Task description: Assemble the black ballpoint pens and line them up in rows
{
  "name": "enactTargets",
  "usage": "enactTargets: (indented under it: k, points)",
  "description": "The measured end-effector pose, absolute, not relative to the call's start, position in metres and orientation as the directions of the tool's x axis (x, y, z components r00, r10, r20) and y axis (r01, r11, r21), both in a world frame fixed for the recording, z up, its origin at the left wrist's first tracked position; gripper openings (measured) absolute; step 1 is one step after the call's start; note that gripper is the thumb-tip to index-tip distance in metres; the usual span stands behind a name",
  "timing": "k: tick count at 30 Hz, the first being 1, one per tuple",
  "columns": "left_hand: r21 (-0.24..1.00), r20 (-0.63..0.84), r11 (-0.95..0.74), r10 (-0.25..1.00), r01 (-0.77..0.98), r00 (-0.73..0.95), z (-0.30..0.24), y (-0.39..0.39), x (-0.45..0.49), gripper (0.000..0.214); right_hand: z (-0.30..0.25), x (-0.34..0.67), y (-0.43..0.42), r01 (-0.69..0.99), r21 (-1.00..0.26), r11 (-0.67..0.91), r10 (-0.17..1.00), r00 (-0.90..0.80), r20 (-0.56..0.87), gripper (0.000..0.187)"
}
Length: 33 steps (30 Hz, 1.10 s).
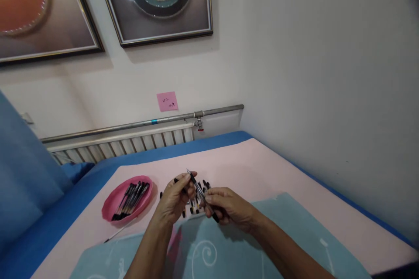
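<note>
My right hand [225,205] is closed around the lower part of a clear-barrelled pen [199,189] with a black end. The pen slants up and to the left, its bare silver tip at the top. My left hand [176,196] is closed beside that tip, thumb and fingers bent together. A small dark piece, which looks like a pen cap [176,180], pokes out of the left fingers; most of it is hidden. Behind both hands lie several loose pens and dark caps [192,210] on the pink cover, partly covered by my fingers.
Left of my hands, a pink oval basket [108,202] holds a bundle of pens [132,200]. A thin pen refill [119,232] lies just in front of it. A teal cloth [238,257] spreads under my forearms. Beyond the table are a radiator [131,143] and pipe.
</note>
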<state>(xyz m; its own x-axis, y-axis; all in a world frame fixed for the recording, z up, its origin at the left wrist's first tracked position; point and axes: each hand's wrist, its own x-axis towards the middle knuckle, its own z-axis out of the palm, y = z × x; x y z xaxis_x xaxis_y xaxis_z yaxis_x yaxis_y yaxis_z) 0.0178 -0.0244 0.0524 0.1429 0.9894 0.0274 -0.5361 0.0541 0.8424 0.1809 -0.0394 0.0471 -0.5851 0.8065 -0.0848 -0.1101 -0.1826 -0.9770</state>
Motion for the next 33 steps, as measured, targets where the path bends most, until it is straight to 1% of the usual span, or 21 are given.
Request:
enactTargets:
  k: [5, 7, 10, 12, 14, 16, 18, 19, 21, 24, 26, 28, 30, 32, 33]
  points:
    - [0.812, 0.046, 0.048, 0.988, -0.581, 0.146, 0.057, 0.007, 0.015, 0.026, 0.056, 0.183, -0.009, -0.127, -0.949, -0.289, 0.756, -0.638, -0.145, 0.024]
    - [0.798, 0.030, 0.054, 0.991, -0.600, 0.129, 0.053, 0.018, 0.013, 0.024, 0.056, 0.184, 0.002, -0.102, -0.951, -0.291, 0.750, -0.641, -0.161, 0.021]
    - [0.783, -0.018, 0.067, 0.996, -0.618, 0.085, 0.042, 0.033, 0.008, 0.025, 0.054, 0.182, 0.019, -0.027, -0.978, -0.206, 0.785, -0.602, -0.148, 0.017]
    - [0.779, -0.060, 0.082, 0.997, -0.621, 0.056, 0.033, 0.041, 0.005, 0.025, 0.050, 0.178, 0.028, 0.030, -0.993, -0.113, 0.843, -0.526, -0.112, 0.012]
    - [0.769, -0.083, 0.079, 0.996, -0.634, 0.024, 0.023, 0.047, 0.001, 0.025, 0.043, 0.173, 0.035, 0.061, -0.996, -0.069, 0.871, -0.483, -0.090, 0.011]
    - [0.756, -0.092, 0.079, 0.996, -0.649, 0.014, 0.014, 0.051, -0.003, 0.026, 0.034, 0.169, 0.041, 0.049, -0.992, -0.117, 0.835, -0.535, -0.124, 0.014]
    - [0.751, -0.102, 0.098, 0.994, -0.653, 0.031, 0.004, 0.054, -0.005, 0.026, 0.024, 0.167, 0.045, 0.045, -0.974, -0.224, 0.758, -0.619, -0.203, 0.023]
    - [0.748, -0.109, 0.110, 0.993, -0.655, 0.042, -0.001, 0.054, -0.006, 0.025, 0.020, 0.167, 0.047, 0.051, -0.965, -0.258, 0.739, -0.632, -0.231, 0.027]
    - [0.739, -0.134, 0.133, 0.990, -0.661, 0.050, -0.009, 0.054, -0.007, 0.023, 0.012, 0.167, 0.051, 0.086, -0.957, -0.278, 0.760, -0.590, -0.274, 0.022]
    - [0.734, -0.183, 0.159, 0.983, -0.660, 0.033, -0.014, 0.054, -0.007, 0.021, 0.006, 0.167, 0.056, 0.122, -0.956, -0.267, 0.815, -0.500, -0.292, 0.012]
    - [0.742, -0.208, 0.171, 0.978, -0.648, 0.020, -0.015, 0.054, -0.008, 0.021, 0.005, 0.166, 0.056, 0.086, -0.955, -0.284, 0.794, -0.537, -0.285, 0.014]
    - [0.752, -0.223, 0.181, 0.975, -0.634, 0.014, -0.014, 0.054, -0.009, 0.021, 0.004, 0.166, 0.056, 0.039, -0.953, -0.301, 0.747, -0.612, -0.261, 0.024]
    - [0.766, -0.229, 0.192, 0.973, -0.614, 0.019, -0.014, 0.053, -0.008, 0.022, 0.002, 0.166, 0.055, 0.039, -0.945, -0.324, 0.705, -0.657, -0.268, 0.031]
    - [0.773, -0.232, 0.200, 0.972, -0.603, 0.024, -0.014, 0.052, -0.007, 0.022, -0.001, 0.167, 0.054, 0.059, -0.941, -0.334, 0.710, -0.641, -0.292, 0.024]
    - [0.773, -0.232, 0.200, 0.972, -0.603, 0.024, -0.015, 0.051, -0.006, 0.021, -0.002, 0.167, 0.053, 0.065, -0.945, -0.321, 0.738, -0.608, -0.293, 0.019]
